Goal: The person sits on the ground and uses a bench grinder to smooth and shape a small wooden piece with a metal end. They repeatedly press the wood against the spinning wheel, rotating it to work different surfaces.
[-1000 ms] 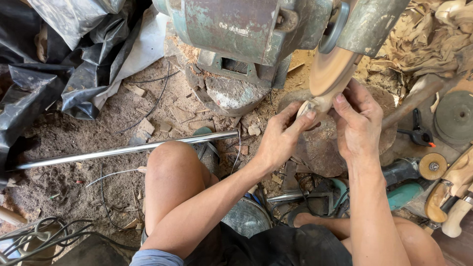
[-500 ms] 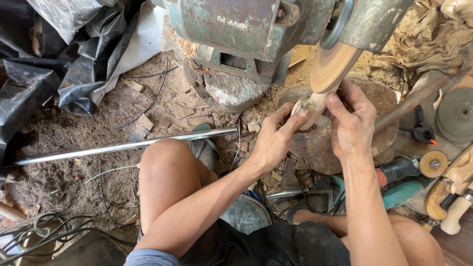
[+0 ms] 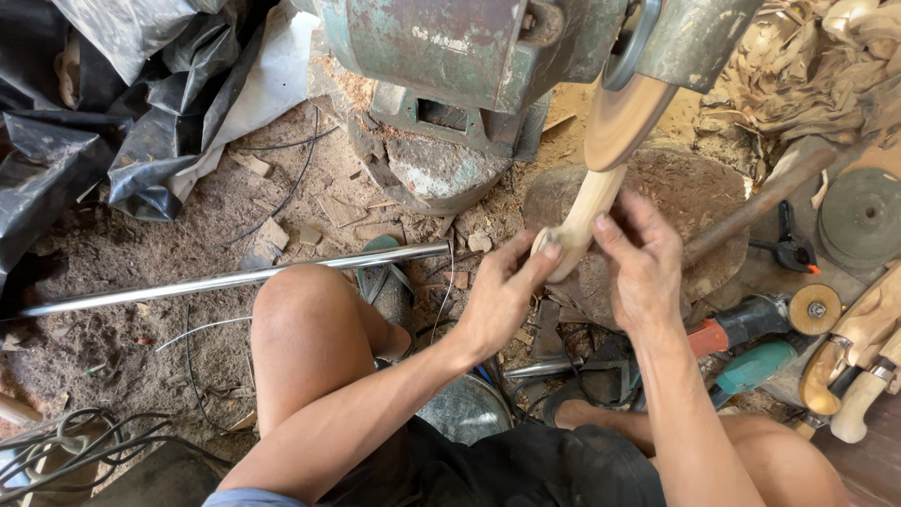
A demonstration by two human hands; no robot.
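Observation:
My left hand (image 3: 502,296) and my right hand (image 3: 643,258) both grip a pale carved wooden piece (image 3: 587,211), long and rounded like a handle. Its upper end rests against the spinning sanding disc (image 3: 624,117) of a green, worn bench grinder (image 3: 450,47). The left fingers pinch the piece's lower end; the right fingers wrap around its middle from the right. My bare left knee (image 3: 300,329) is raised just below the hands.
A shiny metal pipe (image 3: 225,280) lies across the dusty ground at left. Black plastic sheeting (image 3: 113,113) is heaped at upper left. A round wood stump (image 3: 699,202), an angle grinder (image 3: 765,324), a grey disc (image 3: 859,216) and finished wooden handles (image 3: 863,347) lie at right. Cables (image 3: 56,446) sit at lower left.
The wooden piece has been drawn down and tilted along the disc, and both hands have shifted slightly lower and toward me. The view has tilted a little.

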